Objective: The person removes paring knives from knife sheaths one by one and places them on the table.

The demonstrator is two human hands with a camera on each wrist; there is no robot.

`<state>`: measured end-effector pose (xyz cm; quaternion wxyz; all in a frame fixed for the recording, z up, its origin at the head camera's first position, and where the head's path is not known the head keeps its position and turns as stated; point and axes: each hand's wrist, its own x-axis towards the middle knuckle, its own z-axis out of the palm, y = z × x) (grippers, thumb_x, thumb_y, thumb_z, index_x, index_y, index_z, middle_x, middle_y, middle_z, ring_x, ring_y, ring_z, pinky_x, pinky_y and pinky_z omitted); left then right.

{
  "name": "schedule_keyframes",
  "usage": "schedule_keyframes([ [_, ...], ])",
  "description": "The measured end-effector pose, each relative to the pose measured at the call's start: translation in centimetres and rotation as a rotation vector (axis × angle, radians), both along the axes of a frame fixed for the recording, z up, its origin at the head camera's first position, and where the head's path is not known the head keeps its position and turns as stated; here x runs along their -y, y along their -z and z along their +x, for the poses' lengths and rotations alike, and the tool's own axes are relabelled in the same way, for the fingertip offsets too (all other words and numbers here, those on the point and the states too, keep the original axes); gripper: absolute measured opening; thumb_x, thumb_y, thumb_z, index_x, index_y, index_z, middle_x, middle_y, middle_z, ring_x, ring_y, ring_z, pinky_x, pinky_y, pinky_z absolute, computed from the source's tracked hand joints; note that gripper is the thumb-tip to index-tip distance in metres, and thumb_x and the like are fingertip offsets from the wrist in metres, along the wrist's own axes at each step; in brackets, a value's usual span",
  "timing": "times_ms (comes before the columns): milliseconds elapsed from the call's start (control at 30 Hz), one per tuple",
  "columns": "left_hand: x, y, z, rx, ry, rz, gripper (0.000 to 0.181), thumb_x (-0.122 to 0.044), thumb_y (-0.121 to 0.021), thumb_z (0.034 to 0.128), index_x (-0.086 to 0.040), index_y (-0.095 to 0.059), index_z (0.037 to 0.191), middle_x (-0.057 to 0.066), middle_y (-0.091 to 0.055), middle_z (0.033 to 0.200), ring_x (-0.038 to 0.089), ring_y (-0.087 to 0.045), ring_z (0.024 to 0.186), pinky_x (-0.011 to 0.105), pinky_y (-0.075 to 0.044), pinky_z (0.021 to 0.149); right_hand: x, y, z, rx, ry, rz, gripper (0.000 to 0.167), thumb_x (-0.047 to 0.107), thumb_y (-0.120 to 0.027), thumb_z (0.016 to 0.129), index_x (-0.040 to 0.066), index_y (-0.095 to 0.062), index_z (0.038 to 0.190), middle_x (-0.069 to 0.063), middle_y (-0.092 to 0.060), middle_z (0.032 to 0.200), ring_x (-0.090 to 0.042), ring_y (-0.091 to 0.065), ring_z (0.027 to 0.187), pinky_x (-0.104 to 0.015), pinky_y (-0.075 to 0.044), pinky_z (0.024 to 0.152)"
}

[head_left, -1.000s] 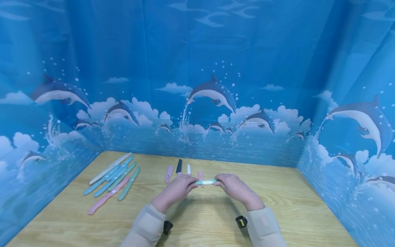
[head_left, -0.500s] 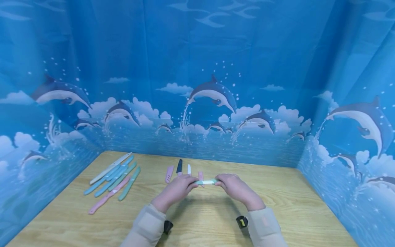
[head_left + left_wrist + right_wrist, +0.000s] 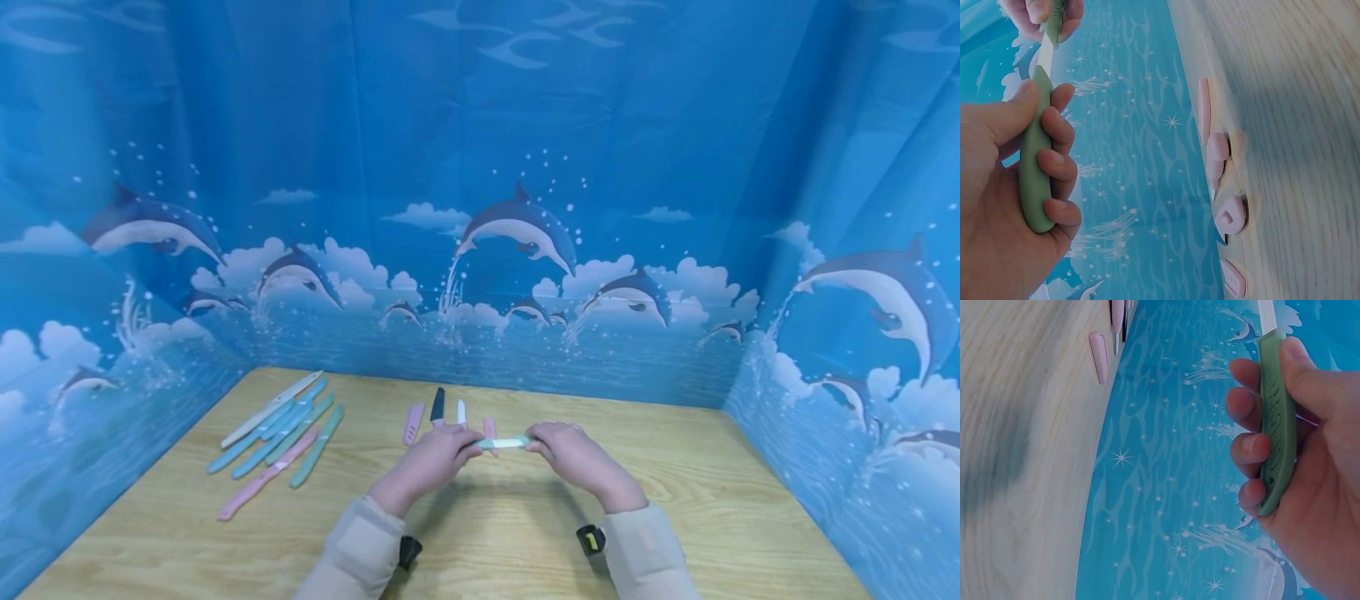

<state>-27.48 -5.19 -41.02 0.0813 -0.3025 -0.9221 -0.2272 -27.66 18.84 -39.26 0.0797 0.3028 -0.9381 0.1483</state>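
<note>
Above the table's middle, my left hand (image 3: 429,458) grips the smooth green handle (image 3: 1036,169) of a small knife, fingers curled round it. My right hand (image 3: 579,460) holds a green knife sheath (image 3: 1277,419) with cut-out marks. Between the two hands a stretch of white blade (image 3: 508,443) shows bare; whether its tip sits inside the sheath cannot be seen. Behind the hands lie a pink sheath (image 3: 413,423), a black-bladed knife (image 3: 438,405), a white-bladed knife (image 3: 461,412) and another pink piece (image 3: 490,427). My left hand partly hides the handles of these two knives.
A group of several blue and green knives (image 3: 288,433) lies at the table's left, along with a white one (image 3: 272,408) and a pink-handled one (image 3: 258,485). A blue dolphin-print curtain (image 3: 480,250) encloses the wooden table (image 3: 720,517) at the back and sides.
</note>
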Motion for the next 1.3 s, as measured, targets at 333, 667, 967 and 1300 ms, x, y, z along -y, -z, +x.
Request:
schedule_keyframes([
  [333,0.0,-0.6,-0.1,0.016,-0.006,-0.003,0.027,-0.025,-0.054,0.0994,-0.011,-0.067,0.118,0.0,-0.067,0.097,0.014,-0.062,0.086,0.035,-0.053,0.08,-0.2,-0.5,-0.3,0.013,0.011,0.005,0.014,0.022,-0.055,0.098,0.014,-0.066,0.098,0.01,-0.06,0.08,-0.003,-0.048,0.067,-0.031,-0.045,0.067],
  [667,0.4,-0.7,-0.4,0.048,-0.003,0.034,0.027,-0.023,-0.053,0.0995,-0.008,-0.066,0.119,0.01,-0.068,0.114,0.03,-0.062,0.112,0.046,-0.049,0.098,-0.7,-0.6,-0.6,-0.031,0.03,-0.001,0.013,0.021,-0.057,0.097,0.013,-0.067,0.098,0.008,-0.063,0.081,-0.005,-0.053,0.07,-0.028,-0.048,0.065],
  [967,1.4,-0.6,-1.0,0.105,-0.083,0.089,0.023,-0.018,-0.054,0.0992,-0.006,-0.066,0.114,0.004,-0.067,0.096,0.013,-0.057,0.076,0.03,-0.049,0.066,-2.3,-0.5,-1.1,0.127,0.244,-0.127,0.016,0.022,-0.051,0.1,0.01,-0.062,0.099,0.004,-0.054,0.076,-0.011,-0.052,0.07,-0.034,-0.047,0.069],
  [1300,-3.0,-0.4,-2.1,0.156,-0.266,0.065,0.02,-0.022,-0.053,0.1,-0.005,-0.062,0.106,0.0,-0.057,0.071,0.011,-0.047,0.053,0.024,-0.04,0.045,-2.1,1.1,-2.3,0.265,0.327,-0.231,0.025,0.012,-0.039,0.104,-0.006,-0.047,0.119,-0.009,-0.055,0.082,-0.019,-0.051,0.069,-0.036,-0.049,0.065],
])
